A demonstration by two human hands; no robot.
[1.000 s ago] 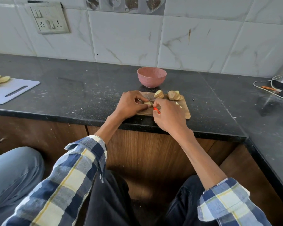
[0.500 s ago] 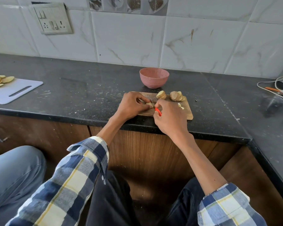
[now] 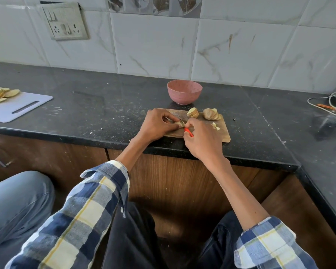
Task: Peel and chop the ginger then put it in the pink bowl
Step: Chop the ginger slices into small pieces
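A small wooden cutting board (image 3: 222, 131) lies at the counter's front edge. My left hand (image 3: 156, 126) pinches a small ginger piece (image 3: 179, 124) down on the board. My right hand (image 3: 203, 139) grips a knife with an orange-red handle (image 3: 188, 132), its blade across that piece. Two more ginger chunks (image 3: 192, 113) (image 3: 211, 116) lie at the board's far side, and a few pale chopped bits (image 3: 215, 126) sit near its right end. The pink bowl (image 3: 184, 91) stands just behind the board; I cannot see into it.
A white cutting board (image 3: 17, 108) with pale slices (image 3: 0, 93) lies at the far left. Cables and a dark appliance (image 3: 334, 105) sit on the right counter. A tiled wall with a socket plate (image 3: 65, 21) backs the black counter. Someone's grey-clad leg (image 3: 14, 206) is at lower left.
Both hands stay over the same ginger piece with the knife; only small shifts of the fingers and of the camera view show.
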